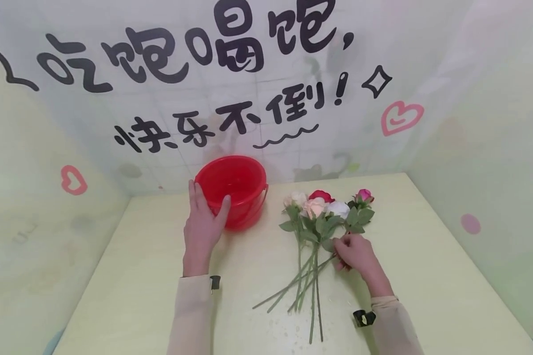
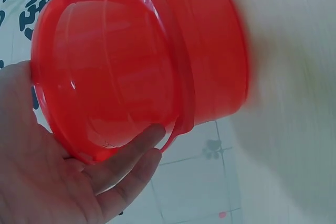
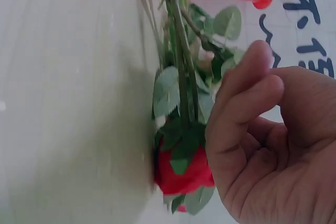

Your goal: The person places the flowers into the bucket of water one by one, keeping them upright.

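Observation:
A red bucket (image 1: 244, 214) with a thin handle stands against the back wall. My left hand (image 1: 202, 224) spreads around its near-left side. In the left wrist view, straight fingers touch the bucket's outside, and the thumb lies by the rim. To the right lie several artificial roses, among them a peach one (image 1: 314, 207), a white one (image 1: 339, 209) and a red one (image 1: 322, 195), their green stems crossing toward me. With curled fingers, my right hand (image 1: 355, 252) pinches at the stem of the rightmost pink rose (image 1: 364, 195); the contact point is partly hidden.
All of this is on a pale table (image 1: 129, 296) enclosed by walls at the back and both sides. The back wall (image 1: 284, 162) carries large dark lettering. A black wrist camera (image 1: 364, 318) is strapped to the right forearm.

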A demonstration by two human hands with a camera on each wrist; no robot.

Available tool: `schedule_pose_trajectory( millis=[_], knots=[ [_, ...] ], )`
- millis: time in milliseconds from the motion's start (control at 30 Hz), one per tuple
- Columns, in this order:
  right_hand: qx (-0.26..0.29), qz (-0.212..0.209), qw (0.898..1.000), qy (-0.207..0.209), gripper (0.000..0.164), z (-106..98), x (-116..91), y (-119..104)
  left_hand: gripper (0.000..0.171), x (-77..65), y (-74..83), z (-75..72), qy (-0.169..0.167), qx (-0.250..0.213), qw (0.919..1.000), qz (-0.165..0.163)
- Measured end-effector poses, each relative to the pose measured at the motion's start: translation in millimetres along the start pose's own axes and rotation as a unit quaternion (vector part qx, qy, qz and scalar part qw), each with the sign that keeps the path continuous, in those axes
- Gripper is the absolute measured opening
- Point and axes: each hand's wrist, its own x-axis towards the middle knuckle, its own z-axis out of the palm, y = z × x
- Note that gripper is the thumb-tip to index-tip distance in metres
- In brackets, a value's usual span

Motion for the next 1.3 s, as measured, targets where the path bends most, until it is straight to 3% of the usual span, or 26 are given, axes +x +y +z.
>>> schedule_pose_trajectory(
  millis=[300,533,1000,1300],
  knots=[
    [0.037,0.061,0.997,0.001,0.046,-17.9,-1.7,14.2,0.102,2.2,0.0,0.3,0.006,0.000,0.9998,0.018],
    [0.056,0.060,0.996,0.030,0.040,-11.7,1.8,10.3,0.104,7.8,1.3,-3.9,-0.004,-0.008,0.9997,0.022],
    [0.026,0.039,0.997,0.061,0.032,14.1,5.3,12.5,0.103,-1.3,-3.4,-3.2,-0.023,-0.010,0.9996,0.012],
    [0.098,0.057,0.991,0.074,0.025,10.2,2.2,11.0,0.103,-0.2,-1.5,-3.1,-0.012,-0.013,0.9998,0.013]
  ],
)
